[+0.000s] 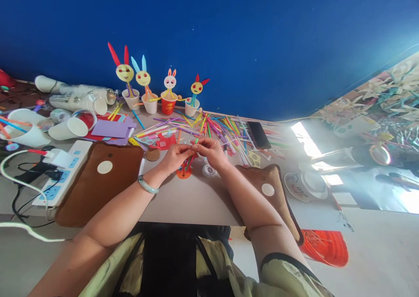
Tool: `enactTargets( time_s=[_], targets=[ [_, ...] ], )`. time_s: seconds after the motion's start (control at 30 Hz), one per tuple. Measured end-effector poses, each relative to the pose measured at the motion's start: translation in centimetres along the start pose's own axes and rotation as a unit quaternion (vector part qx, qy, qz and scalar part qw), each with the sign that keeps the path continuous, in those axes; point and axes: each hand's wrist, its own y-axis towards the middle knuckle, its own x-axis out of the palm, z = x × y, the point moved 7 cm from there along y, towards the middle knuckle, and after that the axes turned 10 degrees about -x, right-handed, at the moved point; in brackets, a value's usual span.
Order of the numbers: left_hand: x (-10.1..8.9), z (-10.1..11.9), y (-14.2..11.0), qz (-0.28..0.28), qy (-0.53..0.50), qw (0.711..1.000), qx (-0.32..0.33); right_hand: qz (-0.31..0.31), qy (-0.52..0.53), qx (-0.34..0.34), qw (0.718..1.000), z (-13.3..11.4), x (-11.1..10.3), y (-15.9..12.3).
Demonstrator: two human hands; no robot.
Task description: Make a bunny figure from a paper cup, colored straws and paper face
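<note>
Behind the pale table point(196, 205) stands a plain blue wall point(248, 48), and strong light comes from the right. Over the middle of the table the left hand point(176, 156) and the right hand point(211, 151) come close together, both narrow, with the fingertips pinching a thin green piece point(197, 140). Just under them, on the near side, there is an orange round piece point(183, 173) with red parts around it; I cannot tell whether it is joined to the green one. A tape roll point(209, 170) lies to its right, and a brown disc point(152, 155) to its left. Farther out, many coloured straws point(207, 124) lie loose, with a black phone point(258, 134) at their right and purple paper point(109, 129) on the far left.

Along the wall, four figures point(143, 77) with long ears stand in paper cups point(150, 105); each has a face and arms, so these seem to me complete. What is between the hands looks not finished: it does not stand in a cup, and its shape is mostly hidden by the fingers.
</note>
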Motion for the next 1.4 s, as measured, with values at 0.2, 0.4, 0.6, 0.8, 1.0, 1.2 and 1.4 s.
enactTargets(
  time_s=[0.2, 0.4, 0.6, 0.8, 1.0, 1.2, 1.4],
  targets=[
    [0.2, 0.2, -0.1, -0.008, 0.015, 1.000, 0.006, -0.022, 0.003, -0.021, 1.000, -0.6, 0.3, -0.1],
    [0.6, -0.1, -0.3, -0.018, -0.031, 0.999, -0.009, -0.023, 0.015, -0.020, 0.999, -1.4, 0.7, -0.5],
    [1.0, -0.2, -0.6, -0.032, -0.068, 0.996, -0.044, 0.002, 0.015, -0.020, 1.000, -1.0, 0.2, -0.4],
    [1.3, -1.0, -0.6, -0.035, -0.107, 0.991, -0.077, 0.017, 0.002, -0.043, 0.999, -1.6, 0.2, -0.4],
    [1.4, -1.3, -0.6, -0.029, -0.136, 0.986, -0.095, 0.032, -0.015, -0.059, 0.998, -1.8, 0.1, -0.4],
    [1.5, -1.0, -0.5, -0.036, -0.129, 0.988, -0.076, 0.038, -0.004, -0.050, 0.998, -1.4, 0.0, -0.5],
    [1.6, -0.5, -0.7, -0.039, -0.089, 0.995, -0.031, 0.032, -0.003, -0.041, 0.999, -2.0, 0.4, -0.6]
  ],
)
